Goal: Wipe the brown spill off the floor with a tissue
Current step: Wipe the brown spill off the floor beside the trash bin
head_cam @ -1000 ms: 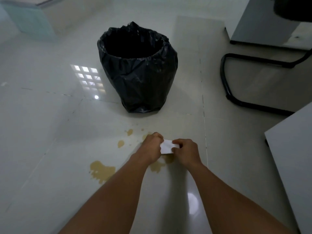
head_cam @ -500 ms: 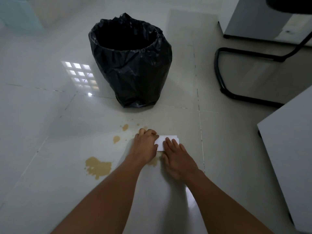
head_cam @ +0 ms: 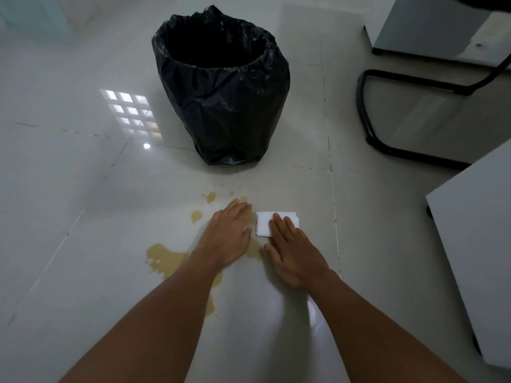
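Observation:
A folded white tissue [head_cam: 264, 223] lies flat on the pale tiled floor. My right hand [head_cam: 294, 252] rests palm down with its fingertips pressing on the tissue's right half. My left hand [head_cam: 228, 234] lies flat on the floor just left of the tissue, fingers together, holding nothing. The brown spill [head_cam: 164, 258] spreads in a large patch to the lower left, partly hidden under my left forearm. Smaller brown drops [head_cam: 197, 216] sit above it near my left hand.
A bin lined with a black bag [head_cam: 221, 87] stands just beyond the spill. A black chair base [head_cam: 370, 125] lies on the floor at the right. Grey furniture [head_cam: 475, 244] fills the right edge, and more [head_cam: 425, 23] stands at the top right.
Both hands brought the tissue down from between pinched fingers and laid it flat on the floor. My left hand has let go and now rests beside it.

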`<move>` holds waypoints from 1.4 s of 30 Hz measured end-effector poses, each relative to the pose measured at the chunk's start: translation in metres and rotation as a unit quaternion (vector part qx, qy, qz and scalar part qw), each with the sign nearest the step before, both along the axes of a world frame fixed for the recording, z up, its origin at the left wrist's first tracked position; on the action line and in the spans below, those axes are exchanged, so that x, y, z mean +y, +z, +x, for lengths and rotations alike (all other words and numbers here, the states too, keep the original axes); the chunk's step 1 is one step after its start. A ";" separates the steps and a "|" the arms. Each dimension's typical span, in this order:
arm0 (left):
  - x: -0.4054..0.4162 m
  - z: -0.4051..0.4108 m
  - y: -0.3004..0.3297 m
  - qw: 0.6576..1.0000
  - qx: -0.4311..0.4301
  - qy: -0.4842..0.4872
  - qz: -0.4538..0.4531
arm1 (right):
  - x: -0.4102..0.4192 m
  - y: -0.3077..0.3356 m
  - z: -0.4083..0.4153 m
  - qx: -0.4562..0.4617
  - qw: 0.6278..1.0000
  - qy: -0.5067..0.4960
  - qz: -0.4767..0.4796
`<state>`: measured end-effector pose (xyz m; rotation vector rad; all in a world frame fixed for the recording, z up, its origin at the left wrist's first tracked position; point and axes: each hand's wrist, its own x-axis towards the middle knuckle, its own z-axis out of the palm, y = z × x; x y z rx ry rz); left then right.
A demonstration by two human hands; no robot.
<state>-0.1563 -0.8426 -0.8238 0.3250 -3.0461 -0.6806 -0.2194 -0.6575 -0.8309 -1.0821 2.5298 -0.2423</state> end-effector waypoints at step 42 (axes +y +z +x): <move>-0.059 0.235 -0.036 0.983 -0.091 0.107 -0.122 | -0.027 -0.003 0.011 0.108 0.989 -0.076 -0.062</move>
